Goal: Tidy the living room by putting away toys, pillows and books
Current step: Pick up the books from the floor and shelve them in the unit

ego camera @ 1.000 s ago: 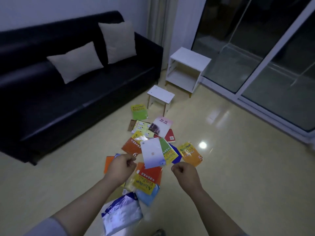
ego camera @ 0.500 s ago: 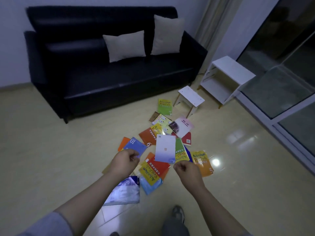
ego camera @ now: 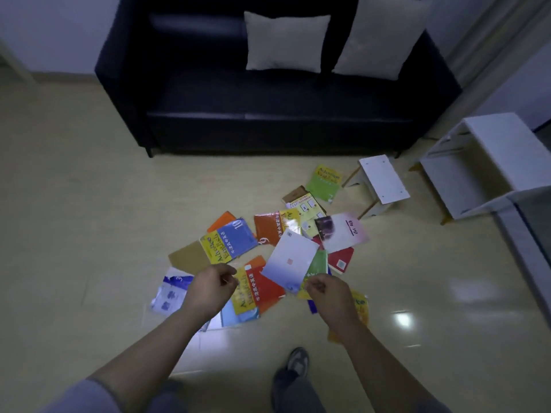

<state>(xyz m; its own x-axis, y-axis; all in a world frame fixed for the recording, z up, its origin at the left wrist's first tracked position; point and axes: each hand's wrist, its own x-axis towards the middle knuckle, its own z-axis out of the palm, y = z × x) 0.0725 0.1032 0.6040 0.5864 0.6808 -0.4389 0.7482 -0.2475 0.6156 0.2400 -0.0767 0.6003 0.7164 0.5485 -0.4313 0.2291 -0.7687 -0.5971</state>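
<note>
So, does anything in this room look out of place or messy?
Yes: the books lie scattered across the floor in front of the sofa, overlapping at all angles. The two pillows stand tidily on the sofa.

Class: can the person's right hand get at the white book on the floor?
Probably yes. The white book lies on top of the other books, nothing covers it, and the right hand holds nothing, though it may take bending down.

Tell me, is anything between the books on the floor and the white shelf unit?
Yes: a small white stool stands between the scattered books and the white shelf unit, close to the green book.
</note>
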